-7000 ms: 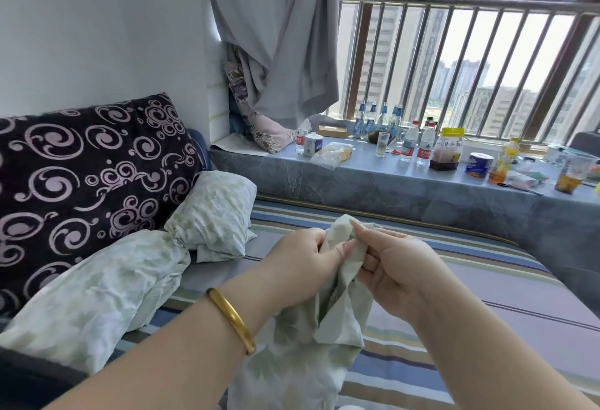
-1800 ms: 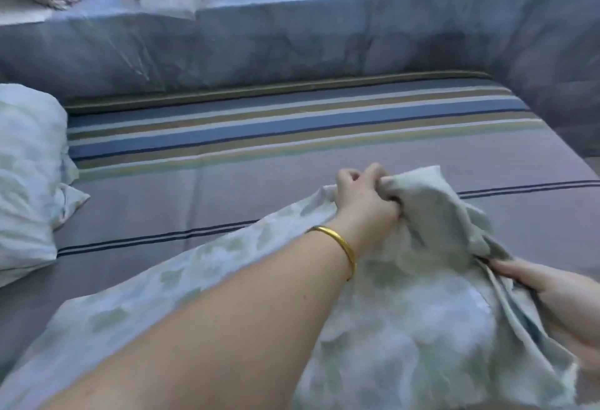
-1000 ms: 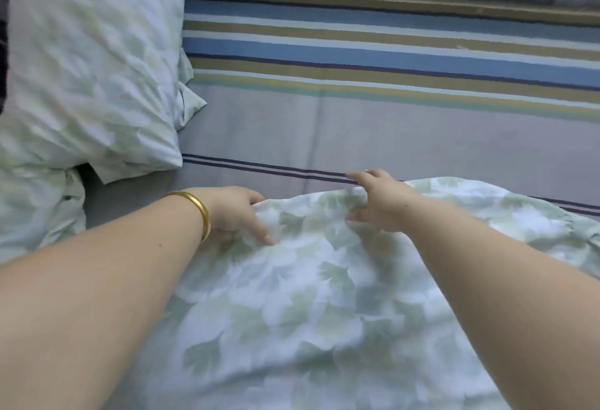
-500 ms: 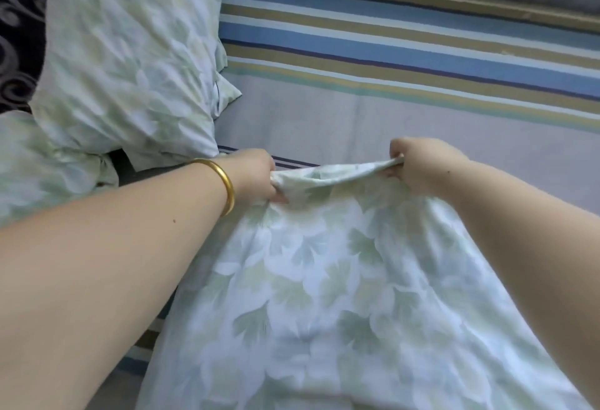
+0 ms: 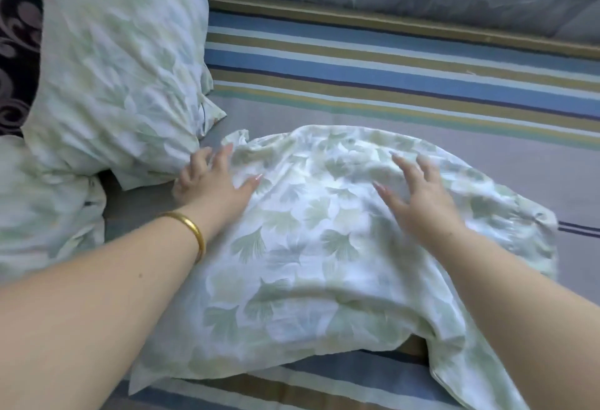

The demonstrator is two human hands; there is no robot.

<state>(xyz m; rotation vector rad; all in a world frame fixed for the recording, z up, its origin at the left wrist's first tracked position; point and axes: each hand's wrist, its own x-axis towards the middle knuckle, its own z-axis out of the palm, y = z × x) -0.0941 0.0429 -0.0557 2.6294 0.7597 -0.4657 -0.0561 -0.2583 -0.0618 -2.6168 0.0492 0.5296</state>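
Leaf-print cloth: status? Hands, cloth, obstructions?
Left hand open, flat on left edge of leaf-print cloth. Right hand open, spread over its middle. Cloth lies rumpled on striped sheet. Pillow right beside left hand.

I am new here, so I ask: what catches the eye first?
The leaf-print cloth spread across the middle of the striped sheet stands out first. Both hands spread open over it, the left hand with a gold bangle at its left edge, the right hand near its middle. A matching pillow sits at upper left.
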